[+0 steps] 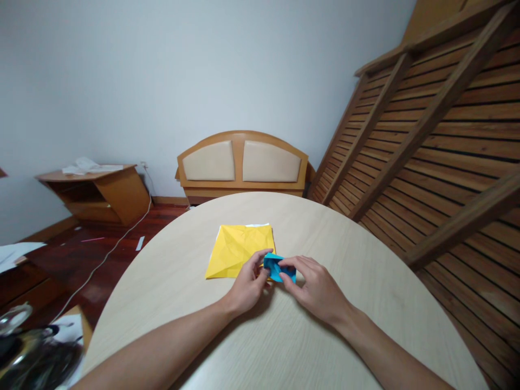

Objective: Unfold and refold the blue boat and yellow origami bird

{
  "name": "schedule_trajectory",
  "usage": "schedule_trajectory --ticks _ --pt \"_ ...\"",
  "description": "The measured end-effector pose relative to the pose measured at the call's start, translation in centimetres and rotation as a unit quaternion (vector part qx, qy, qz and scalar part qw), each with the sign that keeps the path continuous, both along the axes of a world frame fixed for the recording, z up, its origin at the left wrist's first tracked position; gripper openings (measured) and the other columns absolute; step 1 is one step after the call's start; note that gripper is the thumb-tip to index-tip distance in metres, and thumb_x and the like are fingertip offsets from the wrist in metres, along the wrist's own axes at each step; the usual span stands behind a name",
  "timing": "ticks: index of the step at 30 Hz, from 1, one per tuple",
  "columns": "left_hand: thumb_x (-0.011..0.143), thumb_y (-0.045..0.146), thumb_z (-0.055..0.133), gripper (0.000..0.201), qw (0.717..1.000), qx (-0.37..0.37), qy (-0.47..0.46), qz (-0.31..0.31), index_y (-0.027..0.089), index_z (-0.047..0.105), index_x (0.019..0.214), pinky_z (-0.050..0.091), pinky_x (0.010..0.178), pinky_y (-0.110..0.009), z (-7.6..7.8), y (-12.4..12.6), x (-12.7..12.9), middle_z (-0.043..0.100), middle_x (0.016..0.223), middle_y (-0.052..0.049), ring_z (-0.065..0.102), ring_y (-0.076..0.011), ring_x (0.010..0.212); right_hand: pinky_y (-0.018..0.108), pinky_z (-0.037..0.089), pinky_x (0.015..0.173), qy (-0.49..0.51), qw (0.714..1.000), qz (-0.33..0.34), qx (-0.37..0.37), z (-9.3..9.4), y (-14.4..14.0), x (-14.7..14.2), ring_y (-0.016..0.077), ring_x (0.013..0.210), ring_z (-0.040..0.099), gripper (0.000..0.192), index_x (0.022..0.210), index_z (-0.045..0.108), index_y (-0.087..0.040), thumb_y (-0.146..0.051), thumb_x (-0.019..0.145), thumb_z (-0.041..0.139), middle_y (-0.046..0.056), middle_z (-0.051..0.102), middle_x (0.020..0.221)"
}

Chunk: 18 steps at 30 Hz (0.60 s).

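On the round surface (pixel 284 336), a small blue paper (pixel 278 267), already folded compact, is pinched by the fingers of the left hand (pixel 248 284) and right hand (pixel 317 290); the creased yellow sheet (pixel 238 249) lies flat just behind, unshaped.

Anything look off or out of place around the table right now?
On the table nothing stands out: both hands pinch a small blue paper, with a creased yellow sheet lying flat beside it. Off the table, paper scraps and a loose white cable lie on the floor at left.
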<state>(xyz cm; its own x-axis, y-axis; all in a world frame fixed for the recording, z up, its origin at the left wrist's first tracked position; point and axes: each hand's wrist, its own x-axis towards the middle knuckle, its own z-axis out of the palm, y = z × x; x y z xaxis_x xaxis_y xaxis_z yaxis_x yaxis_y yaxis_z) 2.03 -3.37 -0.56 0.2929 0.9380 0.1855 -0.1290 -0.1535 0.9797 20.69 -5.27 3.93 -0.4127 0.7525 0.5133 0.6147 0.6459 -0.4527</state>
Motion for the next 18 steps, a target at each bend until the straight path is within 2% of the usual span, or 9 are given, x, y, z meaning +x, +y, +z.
schedule_trajectory --ticks 7,13,18 --pt "0.092 0.034 0.059 0.047 1.000 -0.003 0.011 -0.004 0.017 0.047 0.135 0.049 0.059 -0.023 -0.25 0.05 -0.02 0.062 0.099 -0.008 0.054 -0.0116 0.070 0.037 0.052 0.085 0.004 1.000 0.000 -0.004 -0.01 -0.02 0.03 0.0207 0.093 0.068 0.014 0.105 0.064 -0.023 -0.025 0.092 0.060 0.004 0.073 0.100" --pt "0.092 0.036 0.061 0.046 1.000 0.009 0.012 -0.006 0.019 0.047 0.133 0.050 0.063 -0.024 -0.03 -0.16 0.04 0.061 0.106 -0.009 0.056 -0.0132 0.076 0.036 0.053 0.082 -0.002 1.000 -0.010 -0.001 -0.01 -0.01 0.13 0.0200 0.090 0.068 0.014 0.105 0.063 -0.023 -0.024 0.093 0.056 0.004 0.072 0.098" --pt "0.088 0.044 0.067 0.053 1.000 0.012 0.010 -0.006 0.020 0.048 0.131 0.050 0.063 -0.025 0.25 -0.58 0.27 0.057 0.119 -0.014 0.059 -0.0158 0.084 0.036 0.053 0.077 -0.024 0.999 -0.028 0.030 -0.48 0.08 -0.26 0.0205 0.084 0.067 0.010 0.095 0.064 -0.021 -0.021 0.093 0.055 0.005 0.072 0.091"
